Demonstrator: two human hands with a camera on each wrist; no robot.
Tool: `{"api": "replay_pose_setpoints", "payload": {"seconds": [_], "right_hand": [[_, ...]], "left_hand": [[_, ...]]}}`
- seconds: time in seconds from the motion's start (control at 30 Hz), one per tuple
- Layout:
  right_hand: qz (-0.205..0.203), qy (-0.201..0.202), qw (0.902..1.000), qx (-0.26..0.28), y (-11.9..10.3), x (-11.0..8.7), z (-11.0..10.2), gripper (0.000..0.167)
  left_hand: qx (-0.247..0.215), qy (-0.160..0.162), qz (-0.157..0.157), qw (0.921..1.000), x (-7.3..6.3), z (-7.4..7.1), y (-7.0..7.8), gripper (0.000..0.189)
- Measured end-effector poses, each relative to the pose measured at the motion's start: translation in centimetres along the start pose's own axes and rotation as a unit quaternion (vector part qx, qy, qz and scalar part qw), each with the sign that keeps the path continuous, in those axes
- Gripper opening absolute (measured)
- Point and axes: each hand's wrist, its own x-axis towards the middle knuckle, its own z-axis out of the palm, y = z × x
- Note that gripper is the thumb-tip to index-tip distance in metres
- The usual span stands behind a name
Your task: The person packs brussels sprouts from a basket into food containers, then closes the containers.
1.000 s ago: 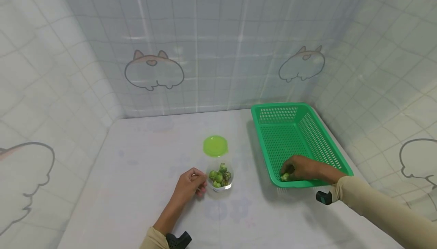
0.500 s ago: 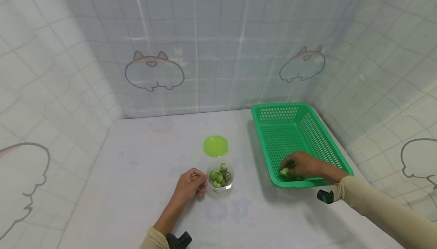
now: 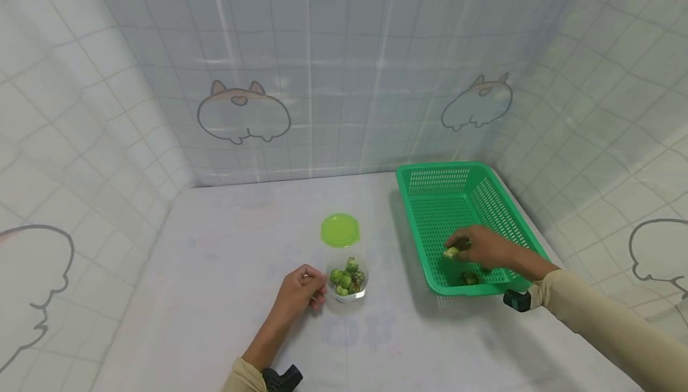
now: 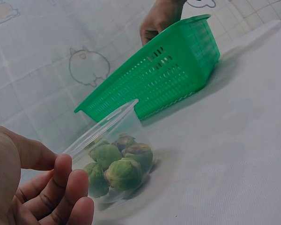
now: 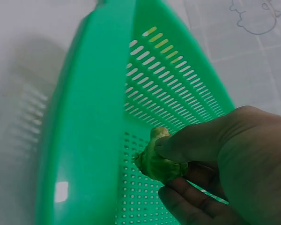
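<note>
In the right wrist view, my right hand (image 3: 484, 246) pinches a Brussels sprout (image 5: 155, 161) between thumb and fingers, inside the green basket (image 3: 442, 290) and below its rim level. Darker sprouts (image 3: 470, 278) lie on the basket floor under that hand. My left hand (image 3: 301, 288) holds the rim of a clear plastic tub (image 4: 135, 123) with thumb and index finger, the other fingers loosely bent. Several Brussels sprouts (image 4: 124, 174) sit inside the tub, which stands upright on the table.
A light green lid (image 3: 340, 230) lies flat just behind the tub. The basket stands at the right near the side curtain (image 3: 607, 159). Another curtain (image 3: 333, 81) closes off the back of the white table (image 3: 231, 248).
The right hand has lifted slightly from the basket's near end, bringing one sprout up and uncovering others on the floor. My left hand and the tub stay put.
</note>
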Motion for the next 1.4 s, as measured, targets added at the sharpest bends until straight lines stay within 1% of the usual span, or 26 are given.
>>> {"api": "replay_pose_setpoints", "payload": {"seconds": [0.2, 0.37, 0.6, 0.77, 1.03, 1.2, 1.4], "right_hand": [[0.004, 0.019, 0.9997, -0.014, -0.2, 0.2, -0.2, 0.029], [0.012, 0.033, 0.9994, -0.005, -0.3, 0.3, -0.4, 0.030], [0.007, 0.057, 0.9983, -0.008, -0.7, 0.6, -0.9, 0.030], [0.005, 0.065, 0.9979, 0.005, -0.9, 0.7, -1.0, 0.030], [0.004, 0.086, 0.9962, 0.007, -1.7, 0.9, -1.1, 0.030], [-0.001, 0.089, 0.9957, 0.026, -2.4, 1.0, -1.2, 0.030], [-0.008, 0.090, 0.9948, 0.047, -3.6, 1.6, -0.7, 0.031]], "left_hand": [[-0.004, -0.003, 0.011, 0.9999, -0.2, 0.0, -0.1, 0.020], [-0.005, -0.005, 0.010, 0.9999, -0.3, 0.0, 0.0, 0.021], [-0.006, 0.000, 0.011, 0.9999, -0.2, 0.1, 0.1, 0.019], [-0.012, -0.002, 0.006, 0.9999, -0.1, 0.1, -0.2, 0.017], [-0.015, -0.004, 0.008, 0.9999, -0.1, 0.1, -0.4, 0.017], [-0.015, -0.005, 0.011, 0.9998, 0.0, 0.1, -0.3, 0.016], [-0.013, -0.004, 0.009, 0.9999, 0.1, 0.1, -0.5, 0.016]]}}
